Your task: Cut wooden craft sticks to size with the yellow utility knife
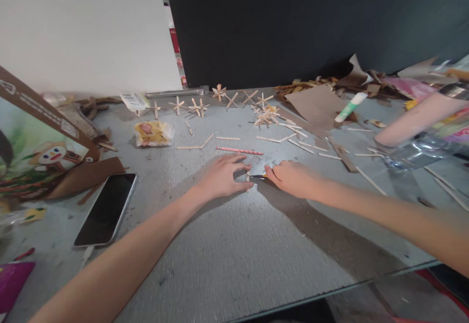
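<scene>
My left hand point(229, 176) rests on the grey table, its thumb and fingers closed around a short piece of wooden craft stick point(247, 176). From the right, my right hand point(284, 177) grips a slim craft knife point(259, 176), whose dark tip touches or nearly touches that piece. Most of the knife's handle is hidden in my fist. Just beyond both hands lies a pink patterned pencil point(239, 151). Behind it are a loose craft stick point(227, 138) and two pairs of sticks joined at an angle, one pair point(194, 146) to the left and another point(275, 139) to the right.
Several star-shaped stick pieces point(198, 107) stand along the back. A phone point(106, 210) with a cable and a yellow snack packet point(153, 134) lie left. A glue stick point(351, 107), loose sticks, cardboard scraps point(317, 105) and a pink bottle point(417, 115) are at right. The table's edge point(330, 293) runs in front.
</scene>
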The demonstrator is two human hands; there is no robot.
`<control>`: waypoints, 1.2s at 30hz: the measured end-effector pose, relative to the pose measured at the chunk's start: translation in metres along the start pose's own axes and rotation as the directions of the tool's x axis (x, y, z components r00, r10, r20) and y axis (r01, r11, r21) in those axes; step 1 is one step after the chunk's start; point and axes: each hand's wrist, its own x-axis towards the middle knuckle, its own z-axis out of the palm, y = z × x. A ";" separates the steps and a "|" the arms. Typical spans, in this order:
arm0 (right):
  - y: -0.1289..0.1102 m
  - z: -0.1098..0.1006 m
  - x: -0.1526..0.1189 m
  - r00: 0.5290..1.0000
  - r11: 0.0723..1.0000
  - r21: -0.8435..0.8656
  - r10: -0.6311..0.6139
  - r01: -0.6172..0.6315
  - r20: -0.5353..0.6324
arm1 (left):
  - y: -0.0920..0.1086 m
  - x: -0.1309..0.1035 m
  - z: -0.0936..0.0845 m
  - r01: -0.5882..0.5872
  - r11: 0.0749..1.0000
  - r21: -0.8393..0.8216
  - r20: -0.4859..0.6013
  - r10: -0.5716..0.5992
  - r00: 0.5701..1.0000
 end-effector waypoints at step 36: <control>-0.007 0.001 0.000 0.996 0.992 0.090 0.089 -0.087 -0.015 | -0.003 -0.002 0.002 -0.003 1.000 -0.024 -0.022 0.003 1.000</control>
